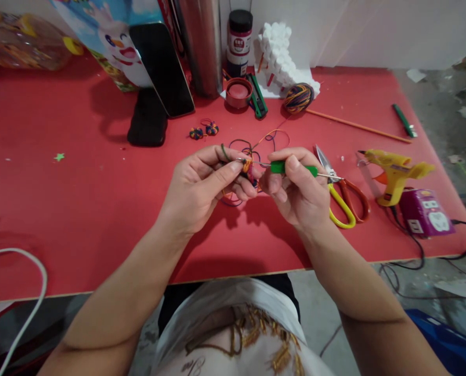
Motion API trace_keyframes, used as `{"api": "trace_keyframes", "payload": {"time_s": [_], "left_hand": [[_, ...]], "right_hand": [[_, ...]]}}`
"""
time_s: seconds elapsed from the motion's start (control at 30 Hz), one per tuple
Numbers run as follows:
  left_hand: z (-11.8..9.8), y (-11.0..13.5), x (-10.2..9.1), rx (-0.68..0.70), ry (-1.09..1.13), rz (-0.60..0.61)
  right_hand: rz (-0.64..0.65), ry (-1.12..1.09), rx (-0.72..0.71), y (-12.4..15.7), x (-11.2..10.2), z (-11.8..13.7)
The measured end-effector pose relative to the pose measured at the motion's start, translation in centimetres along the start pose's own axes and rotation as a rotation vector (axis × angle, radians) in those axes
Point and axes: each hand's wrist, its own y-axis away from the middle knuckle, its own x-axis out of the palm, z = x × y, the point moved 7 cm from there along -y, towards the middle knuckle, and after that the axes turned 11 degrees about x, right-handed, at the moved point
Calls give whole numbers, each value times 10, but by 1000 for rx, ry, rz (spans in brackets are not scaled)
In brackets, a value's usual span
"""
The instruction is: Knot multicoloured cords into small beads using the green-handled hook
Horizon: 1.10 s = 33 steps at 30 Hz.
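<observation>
Pinched in my left hand is a small crocheted piece of orange, magenta and dark blue yarn. A strand of yarn loops over the index finger. My right hand grips a crochet hook by its green handle, and the thin metal shaft reaches into the piece near my left thumb. Loose yarn curls on the table behind the fingers and runs back to a multicoloured yarn ball. Two small finished-looking yarn pieces lie behind my left hand. My fingers partly cover the work.
Scissors lie beside my right hand, with a yellow glue gun and purple box farther right. Along the back stand a phone, a steel flask, a jar and a green cutter. An orange stick lies behind.
</observation>
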Motion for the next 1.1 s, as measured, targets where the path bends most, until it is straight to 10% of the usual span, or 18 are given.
{"api": "trace_keyframes", "payload": {"time_s": [1.1], "left_hand": [[-6, -1, -5, 152, -55, -38]], "right_hand": [[104, -311, 256, -3, 14, -31]]}}
